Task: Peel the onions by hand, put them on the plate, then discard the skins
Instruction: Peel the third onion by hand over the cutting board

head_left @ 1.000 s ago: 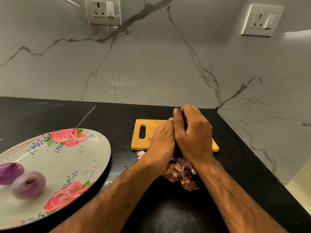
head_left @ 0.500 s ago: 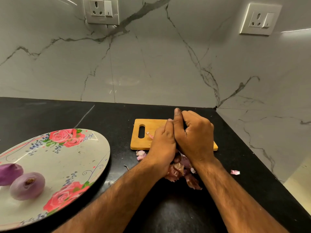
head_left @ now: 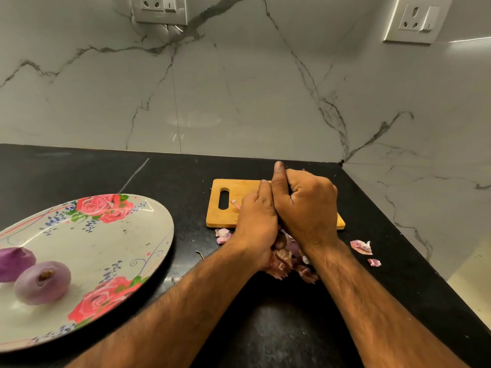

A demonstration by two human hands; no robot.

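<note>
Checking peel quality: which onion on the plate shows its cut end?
The paler onion, brown core facing up; the darker onion at the picture's edge shows none.

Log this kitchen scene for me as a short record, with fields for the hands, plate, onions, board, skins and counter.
left hand: fingers curled, pressed against the right hand; what it grips is hidden
right hand: fingers curled, over the board's near edge
plate: floral, on the counter at left
peeled onions: two, side by side on the plate's left part
cutting board: wooden, slot handle, partly covered by the hands
skins: piled on the counter below the wrists
loose pieces: on the counter to the right
counter: black
</note>
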